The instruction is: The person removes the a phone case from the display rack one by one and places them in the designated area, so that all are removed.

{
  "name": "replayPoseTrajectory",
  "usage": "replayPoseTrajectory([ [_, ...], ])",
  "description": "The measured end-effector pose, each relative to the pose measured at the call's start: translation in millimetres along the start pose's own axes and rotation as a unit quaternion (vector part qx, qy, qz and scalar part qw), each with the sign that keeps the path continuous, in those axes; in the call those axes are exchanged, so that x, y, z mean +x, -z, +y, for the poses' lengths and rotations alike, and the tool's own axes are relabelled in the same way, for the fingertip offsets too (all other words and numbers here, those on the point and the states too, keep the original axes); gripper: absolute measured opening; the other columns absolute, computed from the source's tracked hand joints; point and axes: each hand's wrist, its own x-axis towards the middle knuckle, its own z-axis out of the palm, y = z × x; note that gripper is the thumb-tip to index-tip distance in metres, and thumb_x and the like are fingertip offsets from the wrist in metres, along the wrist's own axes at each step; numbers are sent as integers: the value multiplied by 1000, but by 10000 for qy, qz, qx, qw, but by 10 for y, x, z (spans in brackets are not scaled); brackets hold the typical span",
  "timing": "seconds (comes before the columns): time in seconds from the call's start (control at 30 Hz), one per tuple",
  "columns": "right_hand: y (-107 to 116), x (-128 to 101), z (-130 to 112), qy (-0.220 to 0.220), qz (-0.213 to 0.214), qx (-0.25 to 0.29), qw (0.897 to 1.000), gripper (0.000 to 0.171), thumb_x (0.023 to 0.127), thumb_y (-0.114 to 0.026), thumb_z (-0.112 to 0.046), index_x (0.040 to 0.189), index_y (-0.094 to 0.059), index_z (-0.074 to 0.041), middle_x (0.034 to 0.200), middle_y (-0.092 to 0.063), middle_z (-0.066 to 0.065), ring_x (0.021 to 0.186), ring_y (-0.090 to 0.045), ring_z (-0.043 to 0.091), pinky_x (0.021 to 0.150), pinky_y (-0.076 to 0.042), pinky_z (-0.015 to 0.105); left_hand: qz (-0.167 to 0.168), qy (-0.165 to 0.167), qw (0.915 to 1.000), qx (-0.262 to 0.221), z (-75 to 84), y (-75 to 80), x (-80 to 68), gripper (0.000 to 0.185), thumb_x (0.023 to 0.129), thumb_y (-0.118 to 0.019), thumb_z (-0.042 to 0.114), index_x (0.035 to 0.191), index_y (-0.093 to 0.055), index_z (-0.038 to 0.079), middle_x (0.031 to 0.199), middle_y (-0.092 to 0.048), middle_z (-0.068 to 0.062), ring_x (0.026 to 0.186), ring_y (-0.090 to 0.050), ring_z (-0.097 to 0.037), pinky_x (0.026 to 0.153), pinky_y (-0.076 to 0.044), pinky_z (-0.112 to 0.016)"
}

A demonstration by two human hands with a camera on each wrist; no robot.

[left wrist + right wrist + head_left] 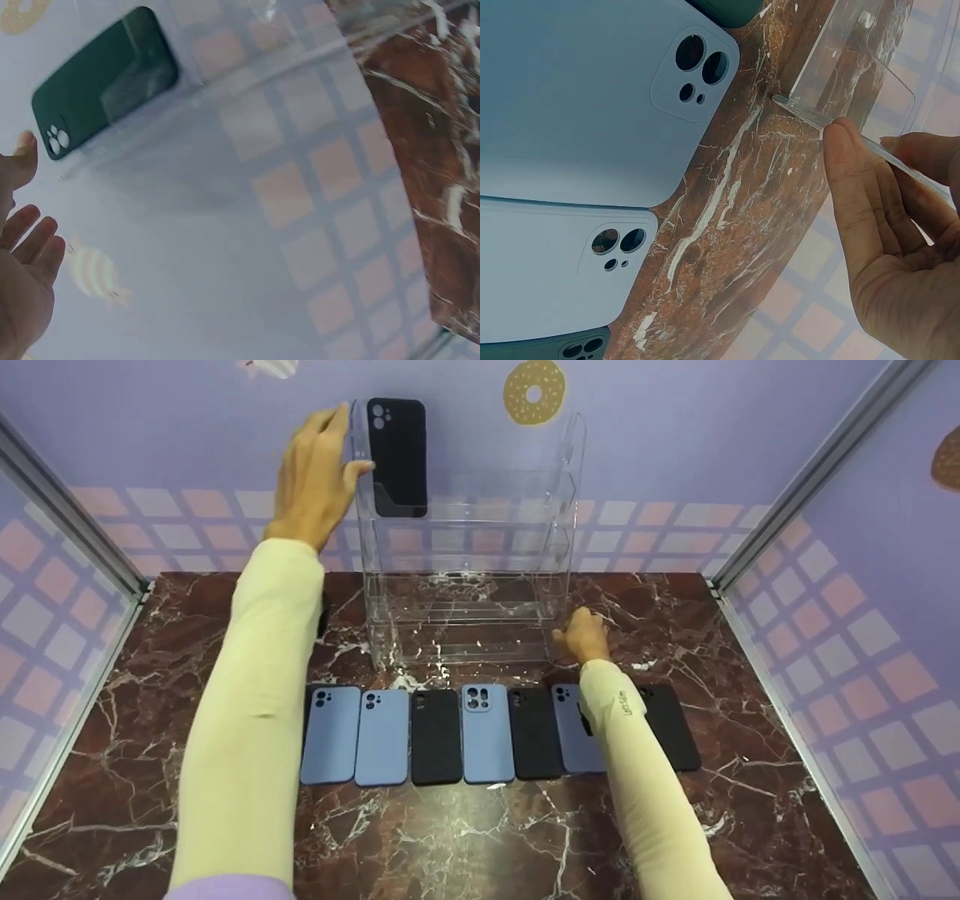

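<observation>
Two hands at a clear acrylic rack point(465, 547) on the marble table point(450, 840). Left hand point(315, 480), fingers spread and loose, holds nothing, just beside the rack's upper left edge. Black phone case point(397, 457) stands upright in the rack's top tier, left end. Seven cases point(487, 733) lie in a row before the rack. Right hand point(583, 635), fingers curled, holds the rack's lower right edge.
</observation>
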Motion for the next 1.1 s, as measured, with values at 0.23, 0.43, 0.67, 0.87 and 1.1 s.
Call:
replayPoseTrajectory([
  [0.23, -23, -77, -24, -118, 33, 49, 9999, 30, 90, -71, -19, 104, -68, 7, 119, -65, 31, 119, -56, 51, 105, -42, 54, -497, -143, 9974, 503, 152, -113, 153, 78, 100, -62, 32, 160, -21, 5, 165, -22, -16, 151, -23, -32, 123, -17, -41],
  [0.43, -37, -124, -35, -98, 102, 32, 9999, 33, 89, -72, -21, 105, -65, 7, 120, -62, 33, 119, -56, 50, 104, -42, 55, -872, -14, 9937, 697, 215, -181, 209, 80, 103, -57, 35, 162, -10, 8, 169, -8, -14, 155, -10, -32, 124, -7, -44],
  [0.67, -13, -176, -7, -143, 174, -100, 9997, 33, 89, -73, -22, 104, -66, 6, 119, -65, 32, 117, -59, 49, 102, -44, 55, -980, -7, 9929, 670, 235, -237, 216, 81, 104, -56, 35, 163, -7, 9, 169, -1, -15, 155, -3, -32, 124, -3, -44],
  [0.87, -27, -239, -44, -149, 182, -141, 9996, 31, 89, -73, -23, 102, -69, 4, 116, -68, 29, 111, -64, 47, 97, -48, 54, -1064, 50, 9918, 713, 219, -218, 220, 80, 105, -53, 36, 162, -3, 10, 169, 5, -13, 155, 2, -30, 123, 0, -43],
  [1.1, -37, -271, -117, -84, 157, 13, 9998, 30, 88, -74, -20, 103, -68, 5, 115, -68, 30, 111, -63, 49, 99, -47, 54, -1017, 104, 9910, 863, 170, -163, 216, 80, 105, -52, 37, 162, -5, 9, 169, 1, -16, 155, 0, -34, 123, 5, -44],
])
